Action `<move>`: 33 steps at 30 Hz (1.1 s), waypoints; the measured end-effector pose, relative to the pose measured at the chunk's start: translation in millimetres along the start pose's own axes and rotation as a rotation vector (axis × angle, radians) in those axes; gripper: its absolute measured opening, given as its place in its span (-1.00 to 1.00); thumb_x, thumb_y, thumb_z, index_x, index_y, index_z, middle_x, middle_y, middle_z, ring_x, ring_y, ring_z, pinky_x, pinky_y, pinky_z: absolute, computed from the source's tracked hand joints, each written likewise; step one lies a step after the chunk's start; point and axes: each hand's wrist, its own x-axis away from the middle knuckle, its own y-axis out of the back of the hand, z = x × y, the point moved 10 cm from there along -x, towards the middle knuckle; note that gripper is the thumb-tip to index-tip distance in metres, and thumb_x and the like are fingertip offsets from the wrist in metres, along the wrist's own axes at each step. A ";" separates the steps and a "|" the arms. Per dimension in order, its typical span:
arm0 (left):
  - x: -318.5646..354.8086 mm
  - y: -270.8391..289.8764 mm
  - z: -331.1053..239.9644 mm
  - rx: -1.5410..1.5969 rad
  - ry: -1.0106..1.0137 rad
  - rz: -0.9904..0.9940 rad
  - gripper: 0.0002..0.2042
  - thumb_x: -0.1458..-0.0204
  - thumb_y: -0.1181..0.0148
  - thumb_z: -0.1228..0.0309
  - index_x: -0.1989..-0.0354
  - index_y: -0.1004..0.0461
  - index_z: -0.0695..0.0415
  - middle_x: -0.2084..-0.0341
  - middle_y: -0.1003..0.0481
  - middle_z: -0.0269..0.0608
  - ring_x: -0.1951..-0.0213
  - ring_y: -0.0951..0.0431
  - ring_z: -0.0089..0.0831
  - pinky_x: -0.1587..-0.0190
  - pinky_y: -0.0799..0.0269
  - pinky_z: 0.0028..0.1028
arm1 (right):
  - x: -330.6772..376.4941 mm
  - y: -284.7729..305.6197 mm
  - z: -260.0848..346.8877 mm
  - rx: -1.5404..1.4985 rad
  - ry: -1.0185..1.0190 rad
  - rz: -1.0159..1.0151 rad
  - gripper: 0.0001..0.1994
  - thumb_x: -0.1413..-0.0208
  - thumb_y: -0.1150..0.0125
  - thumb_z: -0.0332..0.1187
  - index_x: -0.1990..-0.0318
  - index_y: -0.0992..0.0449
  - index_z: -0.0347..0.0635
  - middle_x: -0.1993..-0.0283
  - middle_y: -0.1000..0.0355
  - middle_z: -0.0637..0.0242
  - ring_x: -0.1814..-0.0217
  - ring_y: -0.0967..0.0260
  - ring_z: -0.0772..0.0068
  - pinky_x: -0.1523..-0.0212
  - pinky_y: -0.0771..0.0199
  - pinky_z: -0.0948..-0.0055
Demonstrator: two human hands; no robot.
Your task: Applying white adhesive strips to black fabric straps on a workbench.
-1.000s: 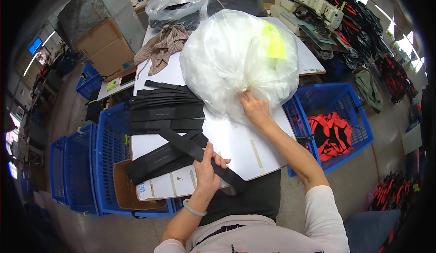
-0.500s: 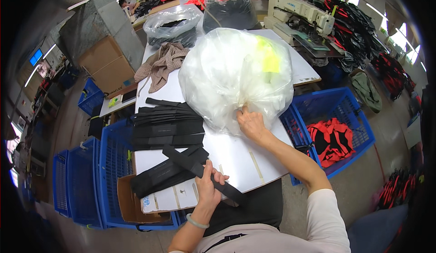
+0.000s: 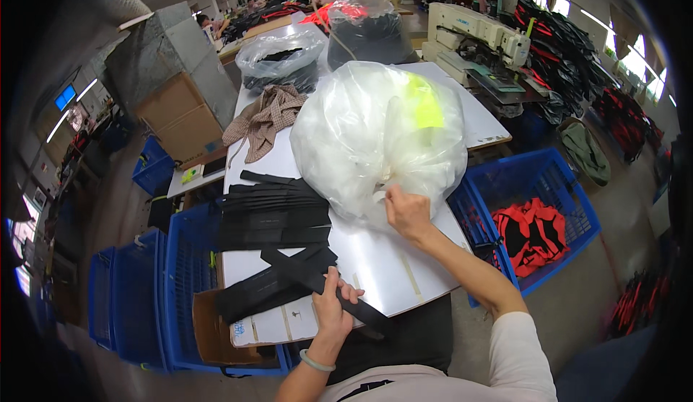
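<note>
My left hand (image 3: 333, 307) is closed round a long black fabric strap (image 3: 296, 270), which slants across the table's near edge. My right hand (image 3: 408, 213) is at the gathered mouth of a big clear plastic bag (image 3: 361, 127). Its fingers are pinched on a small white piece (image 3: 380, 195), too small to make out. White contents and a bright yellow-green patch show through the plastic. Left of the bag, a fanned pile of black straps (image 3: 274, 218) lies on the white table (image 3: 390, 286). More black straps (image 3: 253, 294) lie at an angle nearer to me.
Blue crates stand left (image 3: 130, 294) and right (image 3: 556, 265) of the table; the right one holds red and black pieces (image 3: 530, 232). A checked cloth (image 3: 267, 120) and another bag of black pieces (image 3: 281, 62) lie farther back. A sewing machine (image 3: 476, 33) stands back right.
My right hand has drawn slightly back from the bag's mouth, and a small white piece now shows at its fingers. My left hand keeps its hold on the black strap. The view has shifted slightly.
</note>
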 end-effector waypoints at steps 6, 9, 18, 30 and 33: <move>1.9 -31.7 -19.6 -0.035 -0.123 0.200 -0.88 -0.16 -0.14 0.47 0.23 -0.42 0.26 0.60 -0.34 -0.28 0.66 -0.36 -0.50 0.34 -0.52 -0.34 | 4.0 90.2 12.2 -0.713 -0.297 -0.112 -0.83 0.08 -0.38 -0.47 0.38 -0.46 -0.22 0.57 -0.40 0.39 0.55 -0.34 0.53 0.43 -0.36 0.55; 9.5 -52.8 -40.3 -0.073 -0.220 0.309 -0.68 -0.12 -0.16 0.51 -0.03 -0.40 0.37 0.57 -0.38 -0.24 0.63 -0.40 -0.49 0.32 -0.52 -0.37 | 13.3 66.2 44.5 -1.319 -0.348 0.187 -0.86 0.02 -0.35 -0.46 0.35 -0.48 -0.23 0.45 -0.48 0.41 0.43 -0.40 0.63 0.32 -0.36 0.64; 22.7 -46.6 -42.5 -0.134 -0.186 0.421 -0.64 0.02 -0.27 0.57 0.02 -0.43 0.42 0.41 -0.53 -0.06 0.55 -0.52 -0.41 0.52 -0.44 -0.56 | 54.0 31.3 89.7 -1.646 -0.679 0.594 -0.87 -0.04 -0.32 -0.50 0.30 -0.49 -0.32 0.40 -0.54 0.25 0.48 -0.46 0.59 0.49 -0.43 0.60; 25.3 -46.0 -52.0 -0.105 -0.226 0.448 -0.71 0.10 -0.35 0.58 0.19 -0.48 0.38 0.39 -0.50 -0.10 0.54 -0.53 -0.46 0.56 -0.42 -0.62 | 72.1 16.0 108.0 -1.898 -0.792 0.591 -0.82 -0.05 -0.35 -0.44 0.26 -0.49 -0.34 0.40 -0.51 0.28 0.45 -0.45 0.63 0.43 -0.41 0.65; 23.3 -40.7 -57.7 -0.082 -0.255 0.364 -0.79 0.11 -0.35 0.60 0.28 -0.49 0.32 0.44 -0.46 -0.19 0.58 -0.48 -0.52 0.56 -0.38 -0.63 | 65.2 24.0 104.4 -1.571 -0.520 0.534 -0.77 0.00 -0.41 -0.41 0.25 -0.50 -0.31 0.45 -0.46 0.38 0.50 -0.37 0.68 0.47 -0.32 0.69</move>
